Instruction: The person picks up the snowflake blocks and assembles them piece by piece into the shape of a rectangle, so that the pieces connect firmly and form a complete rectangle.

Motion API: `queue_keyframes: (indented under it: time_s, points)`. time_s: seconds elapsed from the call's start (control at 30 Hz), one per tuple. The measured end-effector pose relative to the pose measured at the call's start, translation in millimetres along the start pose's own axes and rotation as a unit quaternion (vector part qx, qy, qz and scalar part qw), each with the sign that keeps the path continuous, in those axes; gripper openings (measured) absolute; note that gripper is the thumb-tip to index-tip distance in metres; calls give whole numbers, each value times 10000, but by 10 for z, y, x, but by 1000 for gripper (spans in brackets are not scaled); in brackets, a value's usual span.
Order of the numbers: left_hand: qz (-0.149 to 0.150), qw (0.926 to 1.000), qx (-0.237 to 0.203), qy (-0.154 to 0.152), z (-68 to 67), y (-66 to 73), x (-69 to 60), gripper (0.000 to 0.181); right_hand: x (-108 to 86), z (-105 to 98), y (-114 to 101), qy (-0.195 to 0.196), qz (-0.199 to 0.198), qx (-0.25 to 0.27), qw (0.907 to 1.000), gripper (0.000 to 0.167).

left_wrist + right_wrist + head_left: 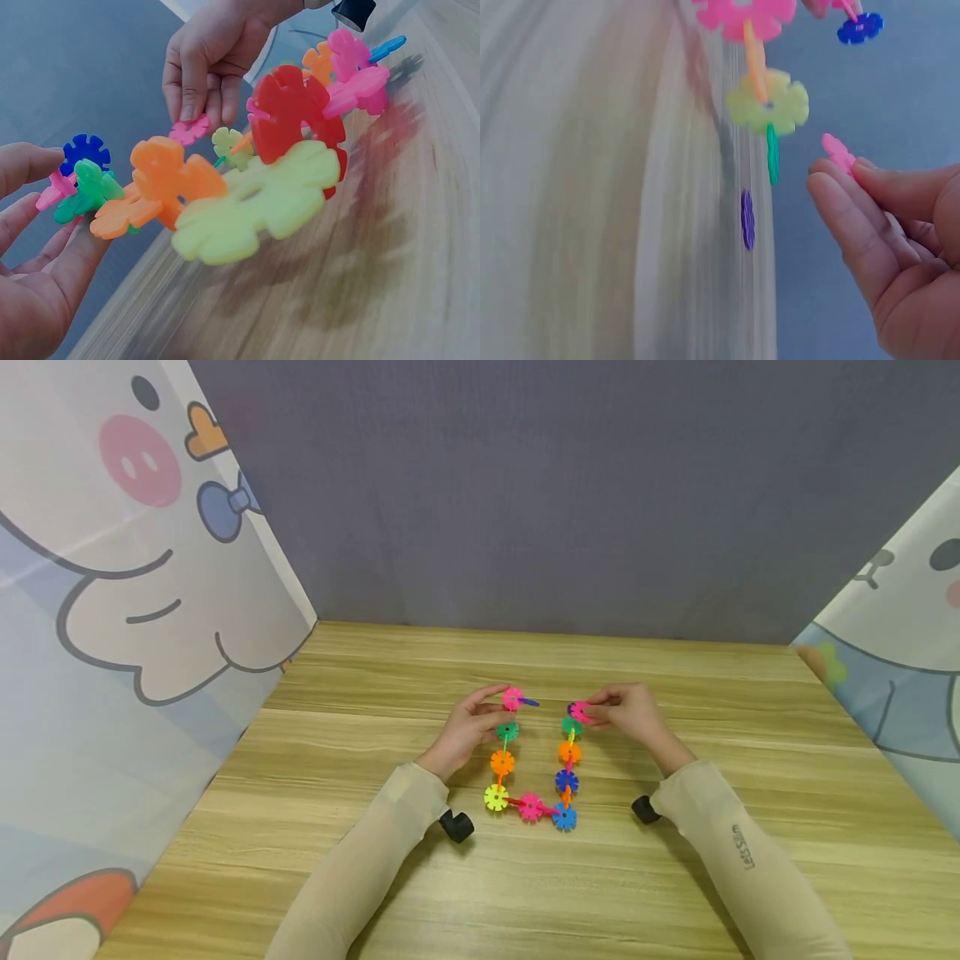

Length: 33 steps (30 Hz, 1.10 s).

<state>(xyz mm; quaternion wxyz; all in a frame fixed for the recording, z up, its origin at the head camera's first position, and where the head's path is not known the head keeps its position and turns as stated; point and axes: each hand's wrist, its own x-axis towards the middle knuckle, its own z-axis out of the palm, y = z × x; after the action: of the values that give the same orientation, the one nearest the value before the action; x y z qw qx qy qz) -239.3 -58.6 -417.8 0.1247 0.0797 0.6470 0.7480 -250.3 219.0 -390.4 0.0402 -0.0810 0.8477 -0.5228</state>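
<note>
A U-shaped chain of interlocking plastic snowflake discs, with a yellow disc [496, 797], a pink disc [530, 807] and a light blue disc [565, 817] along its near side, is between the two hands. My left hand [467, 731] holds the chain's left far end, thumb and fingers about its green disc [91, 184] and small pink disc. A dark blue disc [85, 155] sticks out from that end. My right hand [628, 714] pinches a loose-looking pink disc [840, 154] between thumb and fingers. Close by are a purple disc [748, 219] and a green disc [773, 154] at the right end.
The wood-grain table [555, 893] lies under both forearms. A grey panel [555, 493] stands behind it, with cartoon-printed sheets at the left and right. Black wrist devices [456, 826] sit below each sleeve cuff.
</note>
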Motion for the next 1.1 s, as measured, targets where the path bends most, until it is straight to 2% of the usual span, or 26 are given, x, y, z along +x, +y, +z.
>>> queue_keyframes:
  time_s: [0.17,0.37,0.67,0.8,1.1]
  points:
    - [0,10000,-6,-12,9,9,-9,54,-6,96,-31,-59,37,839,9965,21]
    - [19,10000,-11,-84,8,14,-14,55,-15,174,-68,-107,50,1391,9902,24]
    - [18,9999,-53,-136,0,6,-18,56,-13,296,-91,-245,133,2407,9702,21]
    - [23,9999,-53,-156,5,15,-21,56,-15,342,-106,-249,79,2646,9640,18]
    - [52,9998,-61,-178,9,12,-21,56,-15,401,-127,-282,128,2879,9572,17]
